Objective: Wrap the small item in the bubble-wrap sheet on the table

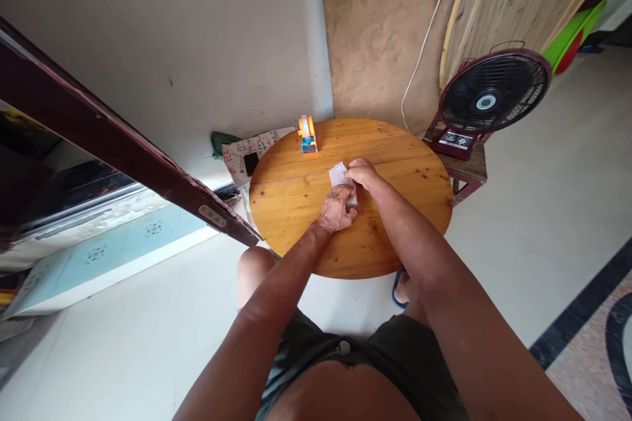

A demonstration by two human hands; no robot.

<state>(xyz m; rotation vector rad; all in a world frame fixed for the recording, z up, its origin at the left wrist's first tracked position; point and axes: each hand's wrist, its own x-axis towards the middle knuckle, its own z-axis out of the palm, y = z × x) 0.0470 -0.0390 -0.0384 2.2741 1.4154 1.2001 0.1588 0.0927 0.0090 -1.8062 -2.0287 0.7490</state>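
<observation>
A small, flat, whitish packet (340,174) with a shiny, plastic-looking surface lies near the middle of the round wooden table (291,210). My left hand (338,208) covers its near part, fingers curled over it. At the packet's far right edge my right hand (362,172) pinches it between thumb and fingers. Both hands are closed on it, and the part under my left hand is mostly hidden. Beyond the hands, near the far edge, stands an orange and blue tape dispenser (309,143) with a roll of tape in it.
A maroon fan (486,102) stands on a wooden stool (471,168) to the right. Left of the table, a dark phone-like object (251,164) lies on printed cardboard (237,156). A wall (247,33) rises behind, and a dark door frame (148,164) slants along the left.
</observation>
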